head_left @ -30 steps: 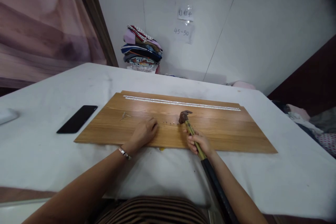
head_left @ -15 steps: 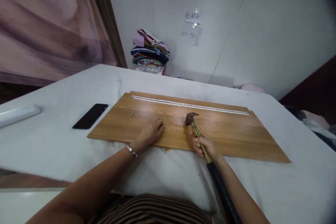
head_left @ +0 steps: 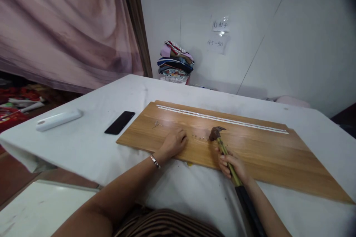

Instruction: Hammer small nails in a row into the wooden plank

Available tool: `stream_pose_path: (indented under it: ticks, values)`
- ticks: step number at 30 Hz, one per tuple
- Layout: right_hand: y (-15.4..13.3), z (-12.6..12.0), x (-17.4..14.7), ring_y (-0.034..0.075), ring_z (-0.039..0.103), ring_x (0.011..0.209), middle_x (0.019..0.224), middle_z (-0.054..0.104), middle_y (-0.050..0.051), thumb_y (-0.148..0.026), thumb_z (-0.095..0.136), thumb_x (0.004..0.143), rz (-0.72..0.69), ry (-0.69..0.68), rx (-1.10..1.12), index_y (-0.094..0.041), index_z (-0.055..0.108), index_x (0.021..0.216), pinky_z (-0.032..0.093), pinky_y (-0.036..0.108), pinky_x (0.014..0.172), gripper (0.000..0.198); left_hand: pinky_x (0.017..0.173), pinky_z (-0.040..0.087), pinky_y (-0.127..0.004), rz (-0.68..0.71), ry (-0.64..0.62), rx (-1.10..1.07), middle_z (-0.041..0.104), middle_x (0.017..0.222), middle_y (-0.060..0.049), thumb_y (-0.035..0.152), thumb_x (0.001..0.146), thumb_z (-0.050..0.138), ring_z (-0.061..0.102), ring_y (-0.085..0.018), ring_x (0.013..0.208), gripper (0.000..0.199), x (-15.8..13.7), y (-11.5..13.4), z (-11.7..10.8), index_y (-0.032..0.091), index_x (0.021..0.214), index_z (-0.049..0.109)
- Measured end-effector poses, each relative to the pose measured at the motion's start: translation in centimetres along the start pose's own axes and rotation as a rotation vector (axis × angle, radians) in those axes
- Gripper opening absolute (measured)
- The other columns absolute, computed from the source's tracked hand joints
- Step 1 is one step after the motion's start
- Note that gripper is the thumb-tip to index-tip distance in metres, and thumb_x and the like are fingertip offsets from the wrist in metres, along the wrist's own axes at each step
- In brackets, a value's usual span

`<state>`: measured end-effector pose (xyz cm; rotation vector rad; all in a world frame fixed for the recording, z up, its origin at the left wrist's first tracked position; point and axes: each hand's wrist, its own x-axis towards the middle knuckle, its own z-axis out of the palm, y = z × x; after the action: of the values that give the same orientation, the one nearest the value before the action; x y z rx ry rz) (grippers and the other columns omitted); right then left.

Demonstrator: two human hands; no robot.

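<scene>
Our right hand (head_left: 233,164) grips the hammer (head_left: 236,180) by its yellowish shaft: black handle toward us, rusty-brown claw head over the wood-grain board (head_left: 264,155). Left hand (head_left: 175,142) curled on board, can't tell its grip; pale strips (head_left: 222,119) beyond.

Along the right half of the rectangular brown wood-grain board (head_left: 280,163), a hand can pass freely. The rusty-headed claw hammer with a black grip (head_left: 237,181) and the right hand (head_left: 240,167) bar the middle. Small dark metal nail heads (head_left: 199,137) dot the gap toward the left hand (head_left: 174,143); thin silver loose nails (head_left: 156,124) obstruct beyond it.
</scene>
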<state>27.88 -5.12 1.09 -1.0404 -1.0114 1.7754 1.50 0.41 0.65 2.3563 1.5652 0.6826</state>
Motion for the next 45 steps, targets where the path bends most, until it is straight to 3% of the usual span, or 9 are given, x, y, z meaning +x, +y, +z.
stream_pose_path:
  ticks: [7, 13, 16, 21, 27, 35, 38, 45]
  values:
    - [-0.2, 0.0, -0.3, 0.005, 0.034, 0.032, 0.053, 0.043, -0.01, -0.034, 0.067, 0.069, -0.002, 0.008, 0.006, -0.018, 0.053, 0.103, 0.028, 0.016, 0.028, 0.04, 0.073, 0.047, -0.028, -0.005, 0.112, -0.097, 0.061, 0.083, -0.003, 0.018, 0.086, 0.047, 0.057, -0.015, 0.076, 0.014, -0.4, -0.2, -1.7, 0.019, 0.078, 0.059]
    - [-0.8, 0.6, -0.4, 0.005, 0.034, 0.031, 0.051, 0.045, -0.01, -0.035, 0.068, 0.066, 0.008, 0.024, -0.007, -0.017, 0.053, 0.101, 0.027, 0.016, 0.028, 0.042, 0.081, 0.049, -0.03, -0.22, 0.234, 0.103, 0.066, 0.091, -0.005, 0.024, 0.085, 0.048, 0.06, -0.019, 0.087, 0.018, -0.6, -5.3, -5.7, 0.019, 0.088, 0.066]
    - [-1.1, 0.9, -0.6, 0.005, 0.034, 0.031, 0.051, 0.044, -0.01, -0.035, 0.068, 0.065, 0.009, 0.027, -0.007, -0.017, 0.053, 0.101, 0.027, 0.017, 0.028, 0.043, 0.087, 0.049, -0.034, -0.281, 0.199, 0.221, 0.067, 0.1, -0.009, 0.026, 0.088, 0.045, 0.06, -0.022, 0.095, 0.025, -0.8, -8.2, -7.3, 0.018, 0.091, 0.068]
    - [-1.0, 1.0, -0.6, 0.005, 0.034, 0.031, 0.052, 0.044, -0.01, -0.034, 0.069, 0.064, 0.004, 0.04, 0.009, -0.017, 0.053, 0.1, 0.027, 0.017, 0.027, 0.043, 0.091, 0.047, -0.034, -0.125, 0.012, 0.347, 0.066, 0.101, -0.009, 0.025, 0.092, 0.039, 0.06, -0.022, 0.096, 0.033, -0.6, -10.6, -7.9, 0.018, 0.096, 0.07]
    - [-0.9, 0.5, -0.5, 0.005, 0.035, 0.031, 0.052, 0.044, -0.011, -0.034, 0.068, 0.065, 0.013, 0.04, 0.009, -0.017, 0.052, 0.102, 0.029, 0.017, 0.027, 0.044, 0.081, 0.046, -0.032, -0.033, -0.159, 0.506, 0.066, 0.096, -0.012, 0.013, 0.087, 0.042, 0.062, -0.022, 0.088, 0.027, 0.9, -10.7, -8.2, 0.014, 0.09, 0.069]
    - [-1.3, 1.0, -0.7, 0.005, 0.034, 0.031, 0.049, 0.042, -0.011, -0.033, 0.067, 0.064, 0.014, 0.047, 0.013, -0.018, 0.053, 0.1, 0.027, 0.017, 0.027, 0.042, 0.075, 0.045, -0.032, 0.048, -0.378, 0.585, 0.068, 0.09, -0.014, 0.013, 0.085, 0.044, 0.062, -0.024, 0.083, 0.025, 2.1, -9.3, -10.5, 0.012, 0.088, 0.069]
    - [-1.6, 1.3, -0.8, 0.005, 0.033, 0.031, 0.049, 0.042, -0.012, -0.032, 0.066, 0.064, 0.005, 0.032, 0.01, -0.018, 0.053, 0.099, 0.026, 0.016, 0.027, 0.04, 0.075, 0.045, -0.031, 0.014, -0.339, 0.559, 0.068, 0.094, -0.013, 0.013, 0.086, 0.041, 0.062, -0.022, 0.083, 0.028, 1.7, -8.9, -10.7, 0.013, 0.091, 0.069]
    - [-1.9, 1.6, -0.7, 0.005, 0.033, 0.03, 0.048, 0.041, -0.012, -0.03, 0.066, 0.065, -0.011, 0.006, 0.039, -0.018, 0.052, 0.098, 0.024, 0.017, 0.027, 0.037, 0.086, 0.049, -0.036, -0.13, -0.064, 0.393, 0.067, 0.095, -0.01, 0.03, 0.091, 0.037, 0.062, -0.024, 0.09, 0.034, 0.3, -8.7, -9.0, 0.017, 0.087, 0.068]
